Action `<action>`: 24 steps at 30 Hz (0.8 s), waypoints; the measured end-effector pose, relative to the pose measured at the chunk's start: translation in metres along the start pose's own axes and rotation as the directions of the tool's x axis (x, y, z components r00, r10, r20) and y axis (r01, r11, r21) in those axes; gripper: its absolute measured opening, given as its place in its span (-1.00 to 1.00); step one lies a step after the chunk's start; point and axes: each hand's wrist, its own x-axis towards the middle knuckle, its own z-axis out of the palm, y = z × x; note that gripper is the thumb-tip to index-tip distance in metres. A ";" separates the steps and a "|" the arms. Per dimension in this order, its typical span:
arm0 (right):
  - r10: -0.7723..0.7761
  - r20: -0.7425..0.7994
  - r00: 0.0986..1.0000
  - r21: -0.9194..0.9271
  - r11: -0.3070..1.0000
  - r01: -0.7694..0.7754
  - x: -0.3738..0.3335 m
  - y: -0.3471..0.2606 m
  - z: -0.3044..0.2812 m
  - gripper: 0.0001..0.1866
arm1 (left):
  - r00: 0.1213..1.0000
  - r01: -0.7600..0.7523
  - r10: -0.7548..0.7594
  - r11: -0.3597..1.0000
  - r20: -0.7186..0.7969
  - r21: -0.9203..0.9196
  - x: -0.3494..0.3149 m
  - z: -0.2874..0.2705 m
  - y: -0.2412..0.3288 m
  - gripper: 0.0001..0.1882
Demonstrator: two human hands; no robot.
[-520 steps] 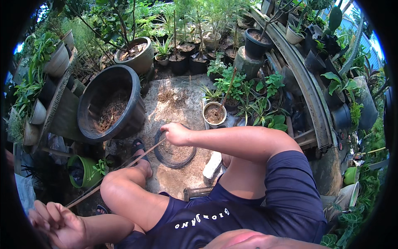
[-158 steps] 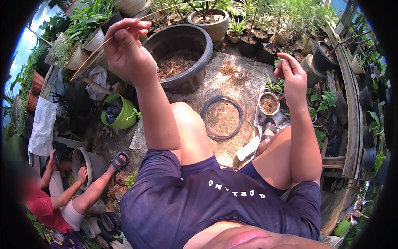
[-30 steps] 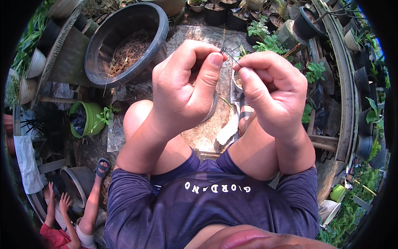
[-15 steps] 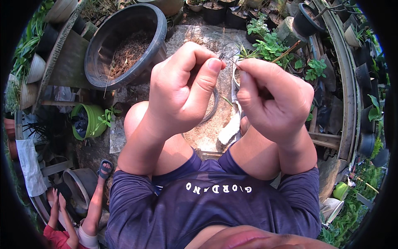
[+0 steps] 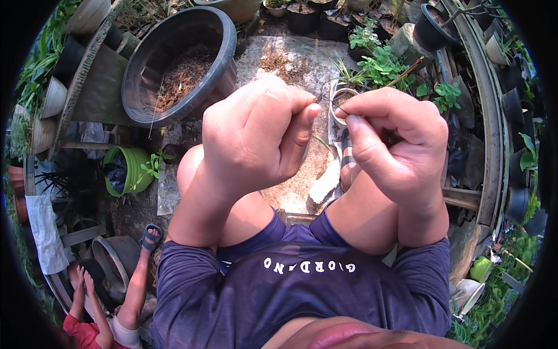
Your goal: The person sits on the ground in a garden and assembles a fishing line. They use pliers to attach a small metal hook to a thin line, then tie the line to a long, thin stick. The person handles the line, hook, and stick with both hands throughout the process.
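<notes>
My left hand (image 5: 253, 131) is raised over the ground between my knees, its thumb and forefinger pinched together. Level with it on the right, my right hand (image 5: 401, 142) pinches as well, its other fingers curled in. A thin dark wire (image 5: 341, 110) sticks out from the right fingertips toward the left hand. A short dark end also shows at the left fingertips; the rest is hidden by the fingers or too fine to follow. Below and between the hands lies a pale, worn mat (image 5: 290, 195).
A large black pot (image 5: 228, 58) with brown soil lies tilted at far left, near a lime-green pot (image 5: 138, 171). Behind my right hand stand a small white pot (image 5: 337, 120) and leafy plants (image 5: 378, 64). Another person (image 5: 84, 314) sits at lower left, hands together.
My hands have drawn slightly apart and turned a little. The wire loop that showed above the fingertips is no longer visible, and the coil below my left hand is now out of sight.
</notes>
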 end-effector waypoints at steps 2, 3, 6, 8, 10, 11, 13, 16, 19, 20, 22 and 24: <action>0.001 -0.004 1.000 0.004 1.000 -0.001 0.000 -0.001 -0.004 -0.83 | 0.995 0.093 -0.088 0.989 0.052 -0.116 0.000 -0.002 0.005 -0.90; -0.010 -0.011 1.000 -0.024 1.000 0.010 -0.001 -0.001 -0.005 -0.83 | 0.988 0.142 -0.130 0.975 0.081 -0.171 0.000 -0.002 0.008 -0.90; -0.067 -0.056 0.996 -0.154 0.986 0.057 -0.004 -0.003 -0.003 -0.83 | 0.967 0.253 -0.234 0.940 0.104 -0.228 -0.004 0.004 0.010 -0.89; -0.056 -0.025 0.998 -0.145 0.988 0.052 -0.005 -0.002 -0.004 -0.84 | 0.949 0.316 -0.296 0.903 0.110 -0.293 -0.006 0.009 0.012 -0.88; -0.036 -0.008 0.999 -0.144 0.989 0.035 -0.006 -0.002 -0.005 -0.83 | 0.921 0.387 -0.368 0.834 0.125 -0.393 -0.007 0.013 0.014 -0.86; -0.022 -0.008 1.000 -0.150 0.988 0.021 -0.007 -0.002 -0.005 -0.83 | 0.918 0.395 -0.370 0.821 0.143 -0.413 -0.007 0.014 0.014 -0.85; 0.006 -0.003 1.000 -0.155 0.988 -0.007 -0.009 -0.004 -0.006 -0.83 | 0.911 0.411 -0.376 0.787 0.169 -0.460 -0.008 0.015 0.015 -0.84; 0.007 0.017 1.000 -0.169 0.986 -0.004 -0.010 -0.007 -0.008 -0.82 | 0.887 0.452 -0.416 0.704 0.198 -0.548 -0.008 0.016 0.018 -0.84; -0.055 0.017 0.998 -0.190 0.980 0.057 -0.011 -0.008 -0.010 -0.82 | 0.840 0.525 -0.477 0.596 0.258 -0.608 -0.009 0.015 0.024 -0.82; -0.071 0.004 0.997 -0.180 0.981 0.070 -0.010 -0.007 -0.010 -0.82 | 0.839 0.525 -0.478 0.588 0.259 -0.616 -0.009 0.016 0.025 -0.82; -0.040 -0.016 0.999 -0.142 0.989 0.037 -0.012 -0.010 -0.010 -0.82 | 0.840 0.520 -0.483 0.588 0.246 -0.620 -0.011 0.018 0.025 -0.81; -0.008 -0.042 0.999 -0.101 0.995 0.004 -0.014 -0.013 -0.009 -0.82 | 0.840 0.517 -0.492 0.601 0.228 -0.610 -0.010 0.019 0.027 -0.81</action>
